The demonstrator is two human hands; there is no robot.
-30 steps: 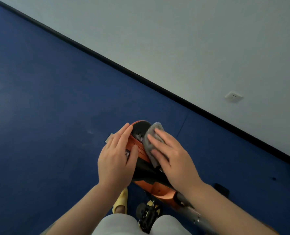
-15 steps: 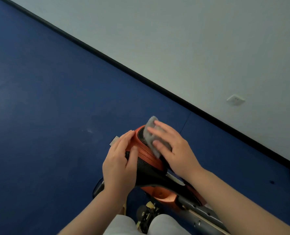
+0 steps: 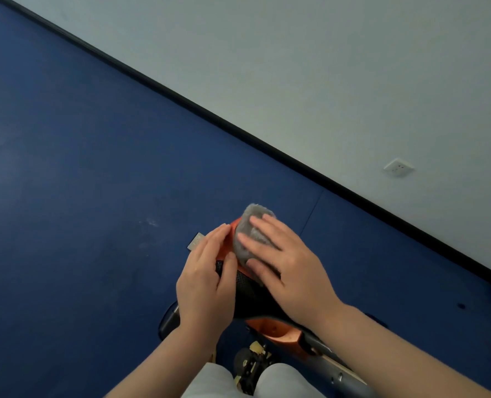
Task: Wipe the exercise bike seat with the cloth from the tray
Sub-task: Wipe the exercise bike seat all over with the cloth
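Note:
The black and orange bike seat (image 3: 245, 291) sits low in the middle of the view, mostly covered by my hands. A grey cloth (image 3: 248, 229) lies on the seat's far end. My right hand (image 3: 287, 262) presses the cloth down with straight, spread fingers. My left hand (image 3: 207, 280) rests along the seat's left side, fingers extended and thumb on the seat's top. The tray is not in view.
The bike frame (image 3: 318, 351) and a pedal part (image 3: 252, 363) show below the seat, between my knees. Blue floor (image 3: 95, 196) spreads to the left. A pale wall with a black skirting (image 3: 267, 147) and a socket (image 3: 398, 167) runs behind.
My right hand has slid the cloth farther toward the seat's far tip. My left hand has stayed on the seat's left side. The view shifted slightly.

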